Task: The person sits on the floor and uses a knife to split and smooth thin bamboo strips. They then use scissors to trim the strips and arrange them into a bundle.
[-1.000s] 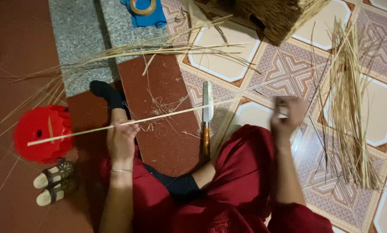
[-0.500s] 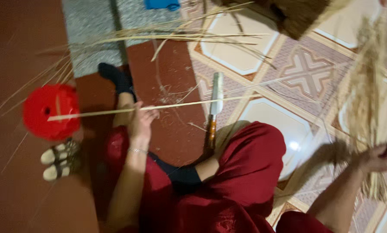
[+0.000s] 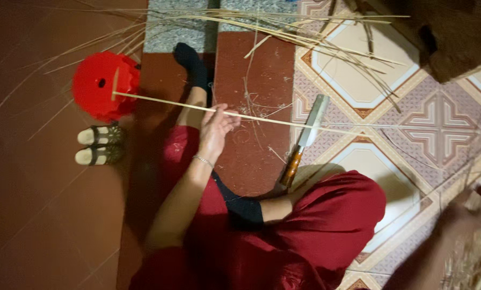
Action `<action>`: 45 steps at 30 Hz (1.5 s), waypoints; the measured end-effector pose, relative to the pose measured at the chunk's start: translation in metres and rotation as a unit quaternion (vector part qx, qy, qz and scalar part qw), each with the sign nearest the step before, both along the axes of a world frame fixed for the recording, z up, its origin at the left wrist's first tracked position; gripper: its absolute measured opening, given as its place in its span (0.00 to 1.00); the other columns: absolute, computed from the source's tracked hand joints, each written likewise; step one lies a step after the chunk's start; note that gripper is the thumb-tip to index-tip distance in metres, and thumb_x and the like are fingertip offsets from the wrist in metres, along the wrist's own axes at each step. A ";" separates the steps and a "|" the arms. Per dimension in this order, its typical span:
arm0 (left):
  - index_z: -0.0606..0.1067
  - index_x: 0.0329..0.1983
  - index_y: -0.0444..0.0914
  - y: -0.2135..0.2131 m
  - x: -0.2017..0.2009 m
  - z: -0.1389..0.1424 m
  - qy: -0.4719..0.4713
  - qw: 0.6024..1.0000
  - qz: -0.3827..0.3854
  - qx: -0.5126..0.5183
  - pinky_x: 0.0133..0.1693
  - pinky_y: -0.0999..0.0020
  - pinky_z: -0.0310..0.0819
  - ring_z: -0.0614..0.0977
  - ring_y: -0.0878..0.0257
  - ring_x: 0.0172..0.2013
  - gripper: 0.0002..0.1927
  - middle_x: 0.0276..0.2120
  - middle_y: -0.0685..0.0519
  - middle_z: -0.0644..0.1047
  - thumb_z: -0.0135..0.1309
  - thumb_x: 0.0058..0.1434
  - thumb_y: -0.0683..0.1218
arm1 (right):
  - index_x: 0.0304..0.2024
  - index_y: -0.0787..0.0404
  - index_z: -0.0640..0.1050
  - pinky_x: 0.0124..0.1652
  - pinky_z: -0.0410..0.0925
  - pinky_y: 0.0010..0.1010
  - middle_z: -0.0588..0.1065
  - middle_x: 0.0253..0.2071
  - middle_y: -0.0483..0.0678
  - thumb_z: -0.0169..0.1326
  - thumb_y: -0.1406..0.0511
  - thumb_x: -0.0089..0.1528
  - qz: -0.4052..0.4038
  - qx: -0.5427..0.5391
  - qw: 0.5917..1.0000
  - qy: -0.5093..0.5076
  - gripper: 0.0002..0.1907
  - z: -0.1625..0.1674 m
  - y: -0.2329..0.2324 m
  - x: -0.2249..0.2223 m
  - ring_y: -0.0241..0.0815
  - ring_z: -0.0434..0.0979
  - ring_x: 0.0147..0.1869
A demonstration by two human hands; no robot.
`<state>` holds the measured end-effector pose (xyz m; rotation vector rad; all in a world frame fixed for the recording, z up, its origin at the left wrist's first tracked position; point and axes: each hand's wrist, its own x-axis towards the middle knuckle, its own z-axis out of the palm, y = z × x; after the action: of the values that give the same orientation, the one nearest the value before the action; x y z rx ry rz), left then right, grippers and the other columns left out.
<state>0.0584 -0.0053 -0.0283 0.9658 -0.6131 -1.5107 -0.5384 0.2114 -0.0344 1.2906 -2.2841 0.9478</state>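
I sit on the floor in red trousers and dark socks. My left hand (image 3: 217, 124) pinches a long thin bamboo strip (image 3: 160, 102) that runs from over the red stool across to the tiles on the right. A cleaver with a wooden handle (image 3: 308, 134) lies on the floor just right of that hand, under the strip. My right hand (image 3: 472, 200) is stretched far to the lower right, blurred, at a pile of dry straw (image 3: 474, 263). Its fingers cannot be made out.
A red plastic stool (image 3: 96, 88) stands at the left with a pair of sandals (image 3: 98, 145) below it. Loose straw stalks (image 3: 283, 32) fan across the top. A woven basket (image 3: 455, 43) sits at the top right on patterned tiles.
My right arm has swung from near the strip's right end out to the straw pile at the lower right. The left hand keeps its hold on the strip.
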 end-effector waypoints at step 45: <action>0.73 0.47 0.34 0.096 -0.015 0.032 -0.040 0.990 -0.063 0.120 0.38 0.58 0.80 0.82 0.56 0.32 0.22 0.32 0.45 0.80 0.41 0.73 0.57 | 0.72 0.60 0.63 0.71 0.40 0.64 0.68 0.65 0.63 0.47 0.55 0.69 0.296 0.409 0.862 0.031 0.32 0.034 -0.419 0.275 0.68 0.53 0.76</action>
<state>0.0430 0.0903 0.0041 1.1961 -0.5661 -1.6921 -0.2634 -0.2077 -0.0005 2.4134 -2.3381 -0.0122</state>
